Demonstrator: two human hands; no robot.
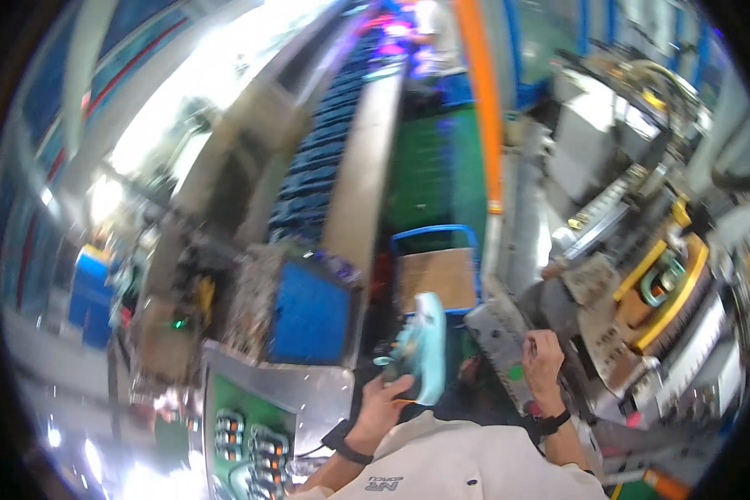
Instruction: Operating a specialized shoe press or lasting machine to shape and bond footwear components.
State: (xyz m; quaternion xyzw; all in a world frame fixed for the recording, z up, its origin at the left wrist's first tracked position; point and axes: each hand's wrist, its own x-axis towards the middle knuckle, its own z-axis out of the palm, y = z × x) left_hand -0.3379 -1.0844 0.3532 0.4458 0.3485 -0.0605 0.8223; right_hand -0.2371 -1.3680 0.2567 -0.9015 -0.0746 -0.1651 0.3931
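My left hand (383,405) is closed around the near end of a shoe (429,350) with a pale turquoise sole and a darker upper. The shoe stands on edge in front of my body, toe end pointing away. My right hand (543,365) is off to the right, fingers curled in, with nothing seen in them. It is beside a grey control panel (497,333) that has a green button (515,372); whether it touches the panel I cannot tell. Dark bands circle both wrists.
At right, a machine holds a teal ring-shaped piece (662,279) between yellow-edged jaws (675,312). A green-floored tray (254,400) with several small grey-and-orange pieces lies lower left. Ahead are a blue-framed cart (435,230), a blue-sided box (310,315) and a dark ribbed conveyor (325,158). A person (442,37) stands far off.
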